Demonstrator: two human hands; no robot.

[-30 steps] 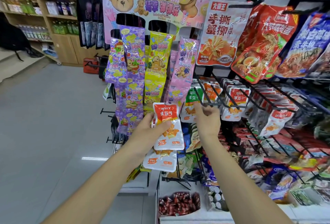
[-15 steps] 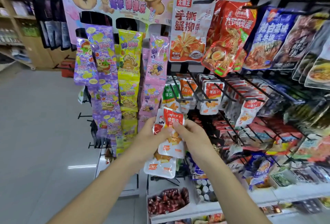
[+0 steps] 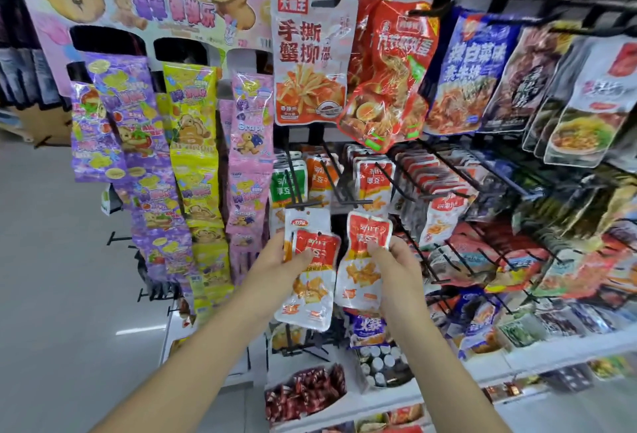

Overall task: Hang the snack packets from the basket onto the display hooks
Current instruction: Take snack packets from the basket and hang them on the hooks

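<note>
The left hand (image 3: 286,260) grasps a fanned stack of at least 2 small red-and-white plastic snack packets (image 3: 312,281). Its thumb lies across the front one's red band and its fingers are behind. At 3 o'clock of that stack, just beside it, the right hand (image 3: 396,270) pinches a single red-and-white snack packet (image 3: 363,260) by its right edge, upright. Both are held in mid-air at 6 o'clock of the black wire display hooks (image 3: 303,205), whose tips end just above the packets' tops. Matching hung packets (image 3: 374,181) sit further back on those hooks. At 9 o'clock of the left hand, long purple, yellow and pink candy strips (image 3: 193,156) hang from a bear-printed cardboard display (image 3: 69,1).
</note>
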